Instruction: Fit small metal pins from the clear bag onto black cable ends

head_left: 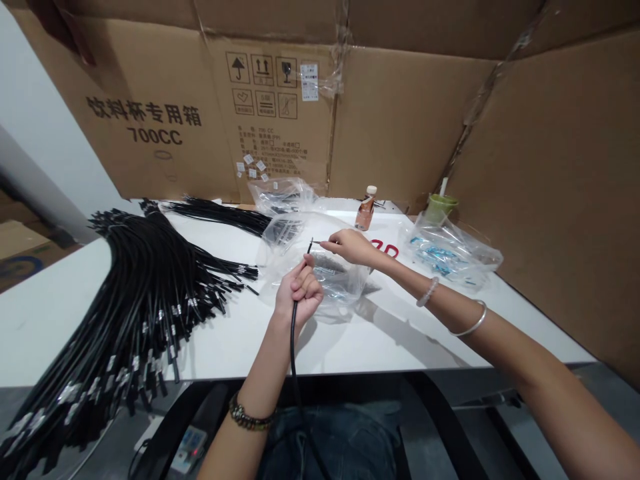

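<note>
head | left hand point(299, 290) grips cable point(293, 347) | plastic bag point(320, 267) holds small parts

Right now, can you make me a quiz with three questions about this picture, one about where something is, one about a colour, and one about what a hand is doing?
1. Where is the big pile of cables?
A. left side of the white table
B. inside the cardboard box
C. on the floor

2. What colour is the cable in the left hand?
A. red
B. black
C. white

3. What is the right hand doing?
A. lying flat
B. holding the bottle
C. pinching a small part at the cable's tip

Answers: 1 A, the pile spreads over the table's left. 2 B, it is dark like the pile. 3 C, fingertips meet at the tip.
</note>
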`<state>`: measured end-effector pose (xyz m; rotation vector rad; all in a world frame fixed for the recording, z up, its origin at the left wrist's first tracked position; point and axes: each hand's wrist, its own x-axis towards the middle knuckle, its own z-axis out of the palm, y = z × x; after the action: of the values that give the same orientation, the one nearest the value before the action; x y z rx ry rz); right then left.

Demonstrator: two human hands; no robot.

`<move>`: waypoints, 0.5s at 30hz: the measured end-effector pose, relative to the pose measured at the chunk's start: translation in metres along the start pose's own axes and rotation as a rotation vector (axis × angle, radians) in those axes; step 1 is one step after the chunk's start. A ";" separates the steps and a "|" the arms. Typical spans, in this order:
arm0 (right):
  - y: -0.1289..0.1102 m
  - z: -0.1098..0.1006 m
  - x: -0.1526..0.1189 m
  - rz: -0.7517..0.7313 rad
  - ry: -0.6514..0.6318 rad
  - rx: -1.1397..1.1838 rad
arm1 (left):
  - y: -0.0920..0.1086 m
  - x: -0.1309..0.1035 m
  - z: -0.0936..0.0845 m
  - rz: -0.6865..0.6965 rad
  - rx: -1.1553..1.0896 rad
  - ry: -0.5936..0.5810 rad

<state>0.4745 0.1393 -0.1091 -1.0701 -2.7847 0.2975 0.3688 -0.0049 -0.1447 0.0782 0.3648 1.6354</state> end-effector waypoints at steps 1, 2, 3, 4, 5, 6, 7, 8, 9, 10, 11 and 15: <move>-0.001 -0.001 -0.001 0.027 0.001 -0.013 | 0.001 0.001 -0.001 0.003 0.023 0.004; -0.001 -0.001 -0.001 0.057 -0.001 -0.025 | 0.002 0.003 -0.002 0.008 0.050 0.008; -0.002 -0.002 -0.002 0.089 -0.005 -0.036 | 0.003 0.004 -0.002 0.012 0.081 0.014; -0.003 -0.002 -0.003 0.121 -0.011 -0.046 | 0.005 0.007 -0.002 0.015 0.116 0.021; -0.004 -0.003 -0.005 0.150 -0.017 -0.052 | 0.006 0.009 -0.001 0.018 0.156 0.028; -0.006 -0.004 -0.006 0.173 -0.020 -0.055 | 0.008 0.012 0.000 0.019 0.202 0.036; -0.008 -0.006 -0.009 0.186 -0.017 -0.053 | 0.010 0.014 0.003 0.019 0.253 0.043; -0.010 -0.009 -0.012 0.188 -0.008 -0.044 | 0.013 0.017 0.006 0.017 0.311 0.048; -0.012 -0.014 -0.017 0.178 0.003 -0.026 | 0.016 0.018 0.011 0.013 0.375 0.050; -0.013 -0.018 -0.023 0.158 0.013 0.001 | 0.020 0.018 0.015 0.008 0.446 0.048; -0.013 -0.024 -0.031 0.133 0.023 0.036 | 0.024 0.016 0.019 0.002 0.524 0.042; 0.010 -0.036 -0.083 0.076 0.099 0.183 | 0.048 -0.019 0.026 -0.011 0.883 0.015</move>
<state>0.5493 0.0952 -0.0813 -1.1158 -2.5764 0.4843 0.3315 -0.0210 -0.1036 0.7228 1.0730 1.3566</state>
